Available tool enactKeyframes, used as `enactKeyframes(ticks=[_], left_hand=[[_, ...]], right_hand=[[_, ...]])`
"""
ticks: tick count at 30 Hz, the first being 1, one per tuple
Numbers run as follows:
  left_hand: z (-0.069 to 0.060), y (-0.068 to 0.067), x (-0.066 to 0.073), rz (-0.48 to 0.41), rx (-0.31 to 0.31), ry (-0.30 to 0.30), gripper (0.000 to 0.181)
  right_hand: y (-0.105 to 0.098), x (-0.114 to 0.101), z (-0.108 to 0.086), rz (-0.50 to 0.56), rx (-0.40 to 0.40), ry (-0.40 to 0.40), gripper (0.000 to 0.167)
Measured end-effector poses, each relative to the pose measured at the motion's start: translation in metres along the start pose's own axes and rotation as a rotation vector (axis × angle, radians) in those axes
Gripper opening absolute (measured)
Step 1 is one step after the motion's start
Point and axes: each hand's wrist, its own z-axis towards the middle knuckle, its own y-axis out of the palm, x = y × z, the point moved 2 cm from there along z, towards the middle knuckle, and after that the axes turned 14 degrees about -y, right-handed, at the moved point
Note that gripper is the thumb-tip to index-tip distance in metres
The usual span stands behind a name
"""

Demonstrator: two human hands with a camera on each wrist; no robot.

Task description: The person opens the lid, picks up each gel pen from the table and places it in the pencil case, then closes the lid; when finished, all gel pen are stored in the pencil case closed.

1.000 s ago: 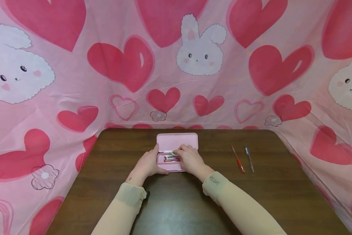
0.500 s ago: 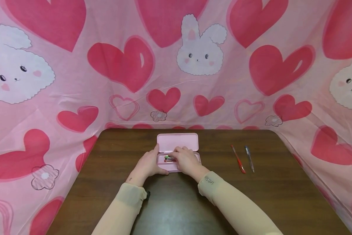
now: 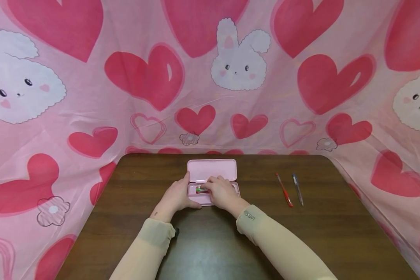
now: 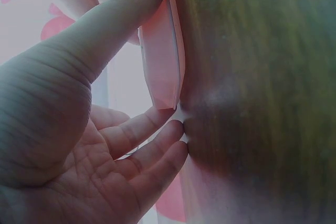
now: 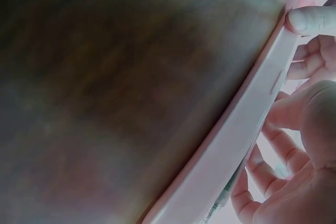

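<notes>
In the head view, a pink pencil case (image 3: 212, 171) lies with its lid up at the far middle of the table. My left hand (image 3: 175, 195) grips its left end, with the thumb on the front edge; the left wrist view shows the fingers against the end wall. Inside the case my right hand (image 3: 224, 193) holds a green-ended pen (image 3: 198, 189) with curled fingers. That pen lies over other pens, mostly covered by the hand. Seen from the right wrist, a ridged dark grip of a pen (image 5: 223, 195) shows over the case's rim.
On the brown table (image 3: 210, 249), right of the case, lie a red pen (image 3: 284, 190) and a clear pen with a blue cap (image 3: 297, 189). A pink cloth (image 3: 202, 93) with hearts and rabbits hangs behind and beside the table.
My right hand has moved slightly left and lowered the green-ended pen into the case. The left hand has stayed on the case's left end.
</notes>
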Motion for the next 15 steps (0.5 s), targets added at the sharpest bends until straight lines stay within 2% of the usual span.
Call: enactKeyframes(ticks=[8,15], left_hand=[[-0.002,0.000,0.002,-0.022,-0.001,0.001,0.140],[-0.002,0.001,0.002,-0.039,0.000,0.001,0.138]], right_hand=[[-0.007,0.002,-0.009,0.024,0.064,-0.002,0.030],[-0.015,0.030,-0.026,0.049,0.105,0.129,0.035]])
